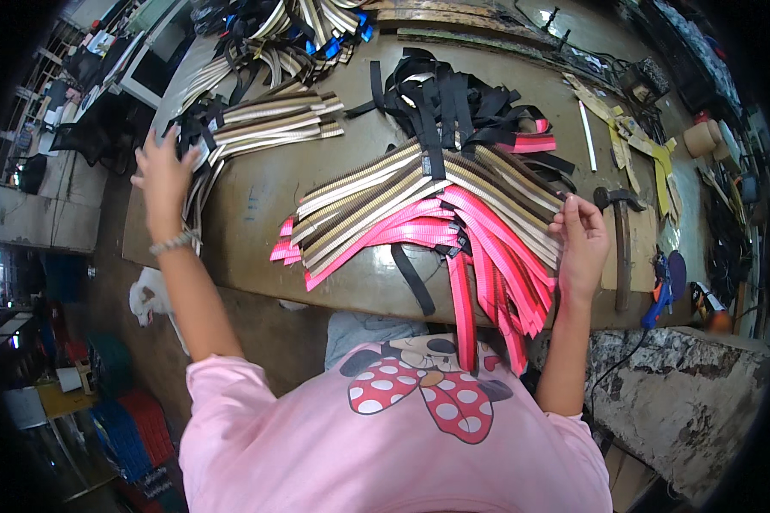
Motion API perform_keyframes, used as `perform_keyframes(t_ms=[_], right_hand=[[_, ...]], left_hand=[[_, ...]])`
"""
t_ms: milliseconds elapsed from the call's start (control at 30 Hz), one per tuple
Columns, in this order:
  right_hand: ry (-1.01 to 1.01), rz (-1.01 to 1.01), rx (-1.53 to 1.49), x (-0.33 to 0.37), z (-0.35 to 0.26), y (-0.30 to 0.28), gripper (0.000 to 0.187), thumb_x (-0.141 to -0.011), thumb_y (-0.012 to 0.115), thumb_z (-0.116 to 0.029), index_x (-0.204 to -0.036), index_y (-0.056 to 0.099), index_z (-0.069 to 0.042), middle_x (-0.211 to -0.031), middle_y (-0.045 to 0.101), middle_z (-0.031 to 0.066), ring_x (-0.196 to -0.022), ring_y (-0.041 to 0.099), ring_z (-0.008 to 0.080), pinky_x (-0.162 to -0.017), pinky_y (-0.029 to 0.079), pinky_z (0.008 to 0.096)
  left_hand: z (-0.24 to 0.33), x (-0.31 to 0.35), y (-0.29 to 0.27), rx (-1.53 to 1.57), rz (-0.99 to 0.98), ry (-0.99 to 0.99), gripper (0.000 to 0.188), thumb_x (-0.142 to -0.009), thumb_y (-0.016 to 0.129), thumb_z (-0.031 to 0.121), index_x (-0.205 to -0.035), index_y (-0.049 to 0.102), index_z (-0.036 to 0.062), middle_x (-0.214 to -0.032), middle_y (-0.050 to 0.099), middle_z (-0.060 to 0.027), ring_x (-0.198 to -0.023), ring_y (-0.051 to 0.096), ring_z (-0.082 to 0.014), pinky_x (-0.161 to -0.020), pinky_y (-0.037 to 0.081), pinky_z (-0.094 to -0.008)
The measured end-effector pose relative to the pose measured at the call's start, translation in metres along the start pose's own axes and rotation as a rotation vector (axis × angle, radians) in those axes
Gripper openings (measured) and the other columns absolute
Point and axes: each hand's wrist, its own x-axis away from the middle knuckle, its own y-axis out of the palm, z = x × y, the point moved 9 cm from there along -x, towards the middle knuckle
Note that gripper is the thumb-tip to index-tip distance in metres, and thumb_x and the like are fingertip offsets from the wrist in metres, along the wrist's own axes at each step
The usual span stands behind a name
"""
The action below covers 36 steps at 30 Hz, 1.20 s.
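Observation:
My left hand [164, 178] reaches out at the far left with its fingers spread. It is next to a bundle of brown, cream and white striped webbing straps [274, 124], and nothing shows in its grasp. At the right, my right hand [583, 239] pinches thumb and fingers at the outer end of a fanned stack of striped webbing straps [359, 195]; its fingertips partly hide what they hold. Pink webbing straps [488, 248] lie under that stack, and some hang over the table's near edge. Black webbing [445, 98] is heaped behind and runs across the stack's middle.
A hammer [622, 248] lies on cardboard right of my right hand, with blue-handled snips [659, 291] beyond it. A white stick [588, 137] and yellow strips [659, 162] are farther back. More striped straps [316, 26] pile at the table's [257, 205] far left.

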Motion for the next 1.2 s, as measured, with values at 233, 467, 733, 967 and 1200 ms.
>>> perform_keyframes(t_ms=[233, 467, 733, 967, 1200], right_hand=[[-0.213, -0.164, 0.025, 0.009, -0.056, 0.059, 0.021, -0.09, 0.065, -0.006, -0.108, 0.06, 0.005, -0.092, 0.065, 0.0079, -0.078, 0.065, 0.0125, -0.072, 0.055, 0.0229], [-0.121, -0.482, 0.109, -0.005, -0.034, 0.17, 0.021, -0.094, 0.062, -0.017, -0.095, 0.056, 0.003, -0.084, 0.065, 0.0081, -0.075, 0.064, 0.0111, -0.066, 0.054, 0.0228], [-0.191, -0.415, 0.03, -0.013, -0.002, 0.171, 0.017, -0.097, 0.057, -0.015, -0.1, 0.053, 0.001, -0.086, 0.061, 0.0059, -0.076, 0.062, 0.0092, -0.071, 0.055, 0.0224], [-0.35, -0.444, 0.18, -0.006, -0.014, 0.173, 0.012, -0.087, 0.065, -0.002, -0.082, 0.059, 0.006, -0.103, 0.056, 0.012, -0.084, 0.064, 0.0147, -0.073, 0.058, 0.0259], [-0.481, -0.449, 0.312, 0.002, -0.025, 0.182, 0.012, -0.085, 0.065, -0.002, -0.081, 0.059, 0.007, -0.101, 0.056, 0.0149, -0.084, 0.066, 0.0188, -0.073, 0.058, 0.0272]], left_hand=[[0.237, 0.07, 0.038, 0.951, -0.334, 0.174, 0.034, -0.081, 0.073, 0.034, -0.088, 0.068, 0.0012, -0.088, 0.064, -0.0154, -0.09, 0.059, -0.031, -0.078, 0.048, -0.0397], [0.249, 0.061, 0.026, 0.781, -0.409, 0.093, 0.037, -0.069, 0.082, 0.03, -0.077, 0.062, -0.0003, -0.074, 0.063, -0.0141, -0.071, 0.06, -0.0312, -0.068, 0.048, -0.0389], [0.256, 0.065, 0.073, 1.363, -0.752, -0.094, 0.034, -0.075, 0.079, 0.019, -0.099, 0.067, -0.0019, -0.077, 0.058, 0.0028, -0.069, 0.046, -0.0048, -0.06, 0.039, -0.0202], [0.233, 0.08, 0.089, 1.411, -0.857, -0.312, 0.027, -0.088, 0.07, 0.022, -0.095, 0.067, -0.004, -0.077, 0.061, 0.0012, -0.07, 0.05, -0.005, -0.062, 0.041, -0.0206], [0.232, 0.081, 0.087, 1.543, -0.682, -0.268, 0.022, -0.089, 0.067, 0.018, -0.092, 0.065, -0.0035, -0.078, 0.057, 0.0027, -0.073, 0.047, -0.0032, -0.063, 0.039, -0.0188]])
